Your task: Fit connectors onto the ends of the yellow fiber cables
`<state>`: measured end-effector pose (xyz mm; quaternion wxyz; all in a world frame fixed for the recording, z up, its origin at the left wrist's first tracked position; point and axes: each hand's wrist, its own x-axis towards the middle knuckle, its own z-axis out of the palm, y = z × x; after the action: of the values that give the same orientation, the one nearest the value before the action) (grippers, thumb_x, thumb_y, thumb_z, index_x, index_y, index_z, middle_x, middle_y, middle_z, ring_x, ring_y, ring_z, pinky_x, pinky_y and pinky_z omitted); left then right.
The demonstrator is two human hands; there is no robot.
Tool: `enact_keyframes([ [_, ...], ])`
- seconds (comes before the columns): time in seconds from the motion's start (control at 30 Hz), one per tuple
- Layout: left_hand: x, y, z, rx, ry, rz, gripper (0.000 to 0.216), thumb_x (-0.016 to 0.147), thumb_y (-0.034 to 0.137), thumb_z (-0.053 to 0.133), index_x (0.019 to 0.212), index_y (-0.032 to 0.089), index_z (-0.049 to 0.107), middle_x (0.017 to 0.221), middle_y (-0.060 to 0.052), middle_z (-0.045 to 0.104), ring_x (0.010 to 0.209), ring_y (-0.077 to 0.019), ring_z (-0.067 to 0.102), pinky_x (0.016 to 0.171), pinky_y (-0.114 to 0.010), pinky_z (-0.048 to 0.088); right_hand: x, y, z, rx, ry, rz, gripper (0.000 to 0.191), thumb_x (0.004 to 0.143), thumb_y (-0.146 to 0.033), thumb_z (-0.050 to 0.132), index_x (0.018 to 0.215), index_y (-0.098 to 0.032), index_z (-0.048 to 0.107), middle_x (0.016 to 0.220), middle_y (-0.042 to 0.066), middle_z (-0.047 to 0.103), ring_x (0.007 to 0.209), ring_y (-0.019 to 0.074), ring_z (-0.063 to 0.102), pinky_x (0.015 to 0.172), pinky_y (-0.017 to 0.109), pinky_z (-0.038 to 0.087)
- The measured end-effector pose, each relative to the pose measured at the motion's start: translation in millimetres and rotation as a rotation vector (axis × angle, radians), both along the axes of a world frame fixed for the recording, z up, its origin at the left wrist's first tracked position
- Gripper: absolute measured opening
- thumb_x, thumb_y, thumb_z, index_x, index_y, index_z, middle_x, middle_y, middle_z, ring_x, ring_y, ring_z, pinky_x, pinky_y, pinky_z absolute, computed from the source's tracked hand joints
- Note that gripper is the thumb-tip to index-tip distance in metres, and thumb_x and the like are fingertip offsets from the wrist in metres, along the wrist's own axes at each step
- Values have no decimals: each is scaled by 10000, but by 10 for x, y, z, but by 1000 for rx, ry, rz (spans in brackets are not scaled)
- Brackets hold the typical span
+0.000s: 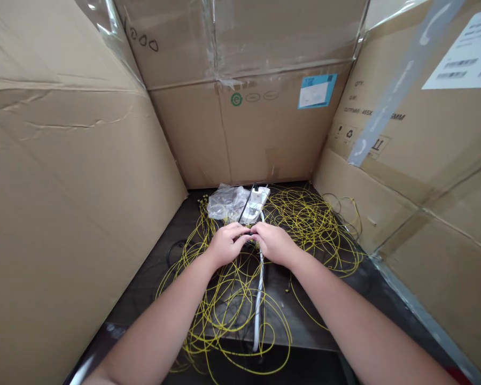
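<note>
My left hand (226, 247) and my right hand (276, 244) meet over the middle of the dark table (299, 313), fingertips nearly touching. Each is closed in a pinch on something small and dark, mostly hidden by the fingers. Loose coils of thin yellow cable (224, 313) spread beneath and in front of my left hand. Beyond my right hand lies a tangled heap of yellow cable (308, 224). A thick white cord (258, 313) runs below the hands toward the table's front edge.
Behind the hands, a crumpled clear plastic bag (224, 202) lies beside a white power strip (260, 197) with a black plug. Large cardboard boxes wall in the table at left (64, 187), back (260, 139) and right (436, 160). Some yellow loops hang over the front edge.
</note>
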<state>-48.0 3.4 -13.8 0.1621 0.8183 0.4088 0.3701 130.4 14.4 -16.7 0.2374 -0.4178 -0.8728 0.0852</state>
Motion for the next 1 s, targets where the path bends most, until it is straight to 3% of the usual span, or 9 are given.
enact_keyframes([
  [0.17,18,45,-48,-97,-37,69,170,809,238,551,760,151,689,687,-31,622,619,-117,545,608,-239,431,-34,12,36,61,-173,-14,181,889,-258,426,964,-165,563,934,61,603,867,178,557,696,266,394],
  [0.4,-23,81,-60,-53,-140,275,182,807,257,528,744,151,662,694,-25,649,617,-123,564,593,-229,436,-53,31,41,39,-264,-79,186,862,-297,464,865,-181,610,872,63,593,811,195,564,655,280,405],
  [0.6,-5,76,-64,-59,-129,259,178,796,255,536,742,145,665,709,-41,654,636,-130,576,609,-235,447,-51,54,-25,29,-240,-93,214,859,-286,453,827,-182,637,857,75,583,813,189,559,677,278,409],
  [0.73,11,53,-42,-77,-158,228,179,792,268,550,746,145,671,712,-42,652,637,-130,574,610,-237,452,5,69,-8,14,42,-93,226,873,-264,433,876,-186,646,861,56,592,788,152,552,699,260,416],
  [0.83,23,20,-17,-100,-181,153,183,796,272,554,760,144,681,704,-39,644,636,-127,570,609,-234,452,22,48,47,-101,353,-36,195,839,-278,504,907,-158,642,819,41,598,664,115,528,624,238,423],
  [1.0,30,-22,12,-151,-239,29,210,814,294,541,794,144,688,723,-40,647,653,-124,575,619,-233,457,-42,-19,107,-227,521,83,179,816,-277,543,865,-155,664,761,31,618,658,119,537,635,251,430],
])
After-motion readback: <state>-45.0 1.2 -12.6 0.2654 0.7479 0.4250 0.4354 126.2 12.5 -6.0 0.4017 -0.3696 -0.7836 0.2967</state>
